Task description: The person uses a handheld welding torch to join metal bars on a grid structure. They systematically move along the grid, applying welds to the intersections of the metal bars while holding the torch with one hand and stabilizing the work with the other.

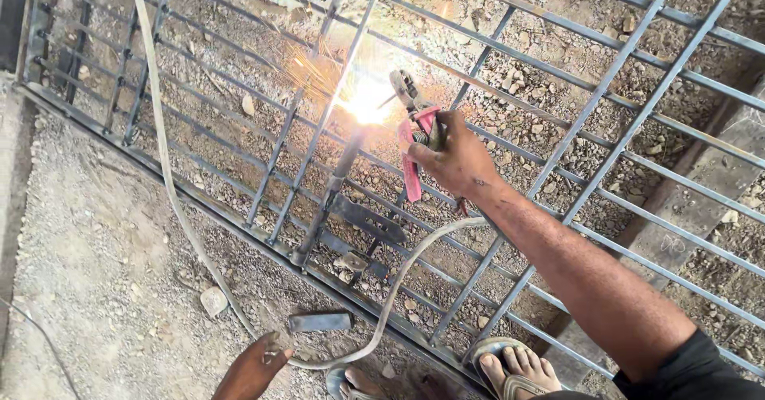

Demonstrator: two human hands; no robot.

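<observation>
Head view, starting at the left: we see gravel ground [96,288] and a pale cable [163,153] running from the far edge toward us, then curling right under our arm. At the near edge our left hand [253,368] is cut off by the frame, so we cannot tell whether it grips anything. Just right of it a short flat steel piece [320,321] lies on the gravel. A metal grille [558,153] of dark bars fills the middle and right, lying flat. Near its centre a white welding glare [366,101] hides the joint and the rod tip. Our right hand [454,161] is clamped on a pink-handled electrode holder [418,125] just right of the glare. Sandalled feet [514,368] show partly at the near edge.
</observation>
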